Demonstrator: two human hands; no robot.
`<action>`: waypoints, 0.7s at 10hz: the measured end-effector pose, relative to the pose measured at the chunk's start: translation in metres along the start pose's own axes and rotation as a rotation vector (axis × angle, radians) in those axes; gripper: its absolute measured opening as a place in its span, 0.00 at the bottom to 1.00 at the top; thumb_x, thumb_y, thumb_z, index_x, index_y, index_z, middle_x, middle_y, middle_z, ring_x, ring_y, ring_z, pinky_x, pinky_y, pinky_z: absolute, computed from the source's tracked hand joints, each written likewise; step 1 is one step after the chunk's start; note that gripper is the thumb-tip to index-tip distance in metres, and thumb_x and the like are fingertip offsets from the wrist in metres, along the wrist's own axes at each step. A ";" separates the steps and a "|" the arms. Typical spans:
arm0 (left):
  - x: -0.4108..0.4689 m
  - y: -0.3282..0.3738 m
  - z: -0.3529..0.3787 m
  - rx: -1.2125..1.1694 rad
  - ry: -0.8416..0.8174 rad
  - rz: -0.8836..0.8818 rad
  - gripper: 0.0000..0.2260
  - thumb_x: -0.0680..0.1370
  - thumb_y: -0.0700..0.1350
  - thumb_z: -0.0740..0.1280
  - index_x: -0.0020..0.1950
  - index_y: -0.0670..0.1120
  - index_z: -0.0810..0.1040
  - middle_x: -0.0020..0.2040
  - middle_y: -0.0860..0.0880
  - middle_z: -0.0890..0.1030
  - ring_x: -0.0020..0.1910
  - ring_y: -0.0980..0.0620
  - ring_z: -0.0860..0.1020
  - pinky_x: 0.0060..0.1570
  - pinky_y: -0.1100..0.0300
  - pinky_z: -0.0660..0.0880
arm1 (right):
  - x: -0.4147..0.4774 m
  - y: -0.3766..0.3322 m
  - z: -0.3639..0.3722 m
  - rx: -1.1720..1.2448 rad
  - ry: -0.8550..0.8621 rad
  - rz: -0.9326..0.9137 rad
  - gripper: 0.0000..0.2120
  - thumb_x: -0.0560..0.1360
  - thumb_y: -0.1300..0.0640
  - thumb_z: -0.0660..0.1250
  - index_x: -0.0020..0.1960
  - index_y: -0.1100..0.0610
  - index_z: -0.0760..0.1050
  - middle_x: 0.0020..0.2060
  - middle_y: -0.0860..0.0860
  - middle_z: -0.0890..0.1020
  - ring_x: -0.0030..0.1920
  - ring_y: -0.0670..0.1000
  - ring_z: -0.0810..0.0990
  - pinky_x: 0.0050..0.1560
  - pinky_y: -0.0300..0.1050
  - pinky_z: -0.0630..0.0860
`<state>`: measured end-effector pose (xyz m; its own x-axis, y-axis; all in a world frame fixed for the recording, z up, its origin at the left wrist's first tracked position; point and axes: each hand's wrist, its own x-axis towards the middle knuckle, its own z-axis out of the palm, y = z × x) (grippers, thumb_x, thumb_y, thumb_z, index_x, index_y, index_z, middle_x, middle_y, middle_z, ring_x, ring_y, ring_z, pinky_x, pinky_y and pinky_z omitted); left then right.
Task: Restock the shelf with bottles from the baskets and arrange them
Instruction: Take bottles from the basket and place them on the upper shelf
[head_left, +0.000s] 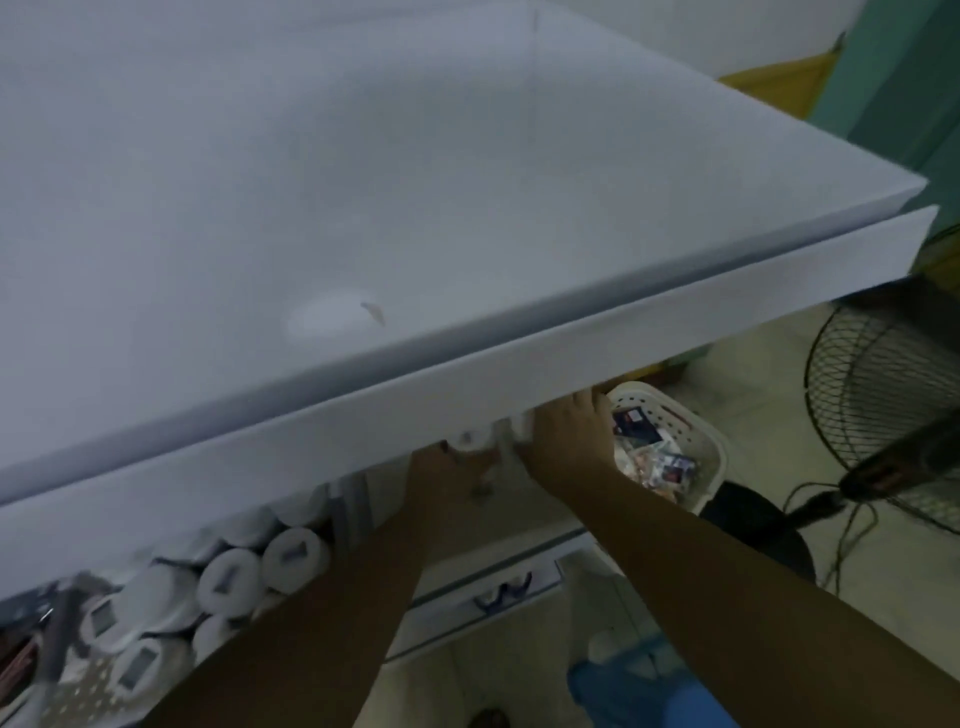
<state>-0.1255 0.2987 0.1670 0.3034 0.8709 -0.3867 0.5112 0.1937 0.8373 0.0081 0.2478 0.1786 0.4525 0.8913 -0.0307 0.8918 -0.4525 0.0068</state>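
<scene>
evidently mid-placement: both hands reaching under the white top panel (363, 208) of the shelf, into the tier just below its front lip. right hand (566, 441) spread against white bottles (488, 439), palm down, fingers (582, 410) curled round one, apparently pressing it back and sideways into line. left hand (436, 462) mostly hidden under the lip and behind its own forearm; impossible to tell whether those fingers are wide, narrow or holding anything. probably bracing the neighbouring bottle so the row does not topple while being squared up.

left of the fingers and lower, a packed group of white caps (249, 571), already standing tight together, likely the pattern being copied. just right of the right fingers, a white basket (691, 431) on the floor with mixed packets inside, close enough for the next pick. nearer the body, a blue basket (639, 675), blurred. well right, a floor fan (883, 405), not involved.

risk, as a judgement: working blind under the lip, easy to knock a bottle over.
</scene>
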 end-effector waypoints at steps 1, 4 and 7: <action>-0.021 0.010 -0.023 -0.167 -0.013 0.109 0.08 0.72 0.44 0.72 0.40 0.59 0.78 0.37 0.58 0.81 0.37 0.61 0.78 0.39 0.65 0.73 | -0.011 0.007 -0.018 0.320 0.033 0.008 0.30 0.66 0.40 0.70 0.60 0.56 0.70 0.56 0.54 0.77 0.57 0.56 0.74 0.58 0.52 0.71; -0.154 0.029 -0.051 -1.015 -0.135 -0.045 0.11 0.78 0.45 0.57 0.51 0.42 0.77 0.37 0.44 0.83 0.36 0.47 0.82 0.37 0.54 0.81 | -0.123 0.019 -0.086 2.096 -0.401 0.278 0.09 0.77 0.60 0.63 0.48 0.47 0.78 0.45 0.53 0.81 0.44 0.55 0.82 0.38 0.49 0.79; -0.290 0.037 -0.081 -0.816 -0.015 0.161 0.28 0.61 0.58 0.75 0.57 0.46 0.79 0.53 0.41 0.84 0.52 0.42 0.82 0.43 0.50 0.80 | -0.212 -0.029 -0.156 2.014 -0.595 -0.116 0.29 0.65 0.45 0.69 0.60 0.62 0.74 0.54 0.64 0.80 0.51 0.62 0.80 0.54 0.62 0.77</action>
<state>-0.2596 0.0899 0.3417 0.3370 0.9109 -0.2381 -0.2811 0.3387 0.8979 -0.1129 0.0765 0.3408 -0.0117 0.9810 -0.1938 -0.5154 -0.1720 -0.8395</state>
